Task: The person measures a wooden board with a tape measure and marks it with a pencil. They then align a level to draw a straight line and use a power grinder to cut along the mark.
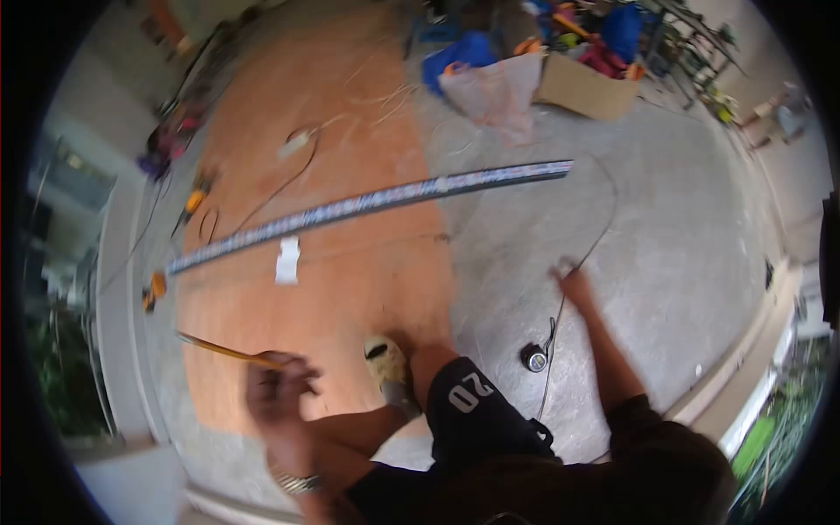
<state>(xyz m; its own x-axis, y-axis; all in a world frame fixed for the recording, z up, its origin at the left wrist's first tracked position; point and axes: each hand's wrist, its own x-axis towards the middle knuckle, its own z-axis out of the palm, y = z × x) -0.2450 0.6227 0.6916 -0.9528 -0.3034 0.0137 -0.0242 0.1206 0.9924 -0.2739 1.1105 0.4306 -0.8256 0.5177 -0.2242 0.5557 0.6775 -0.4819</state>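
Observation:
My left hand [278, 394], blurred, is closed around a thin yellow stick [227, 351] with a darker far end that points left over the floor. My right hand [573, 285] is stretched out to the right, its fingers pinched at a thin dark cord [604, 232]. The cord curves away beyond the hand and runs back toward my leg. Below this hand, a round dark tape measure [534, 357] with a strap lies beside the cord. Ahead of both hands, a long dark bar [376, 203] with a patterned face lies across the floor.
An orange-brown sheet [324, 96] covers part of the grey floor. On it are a white paper [287, 261] and loose cables. Yellow-and-black tools [192, 203] lie left. Bags [494, 87] and a cardboard box [588, 87] stand at the back. My shoe [385, 360] is between the hands.

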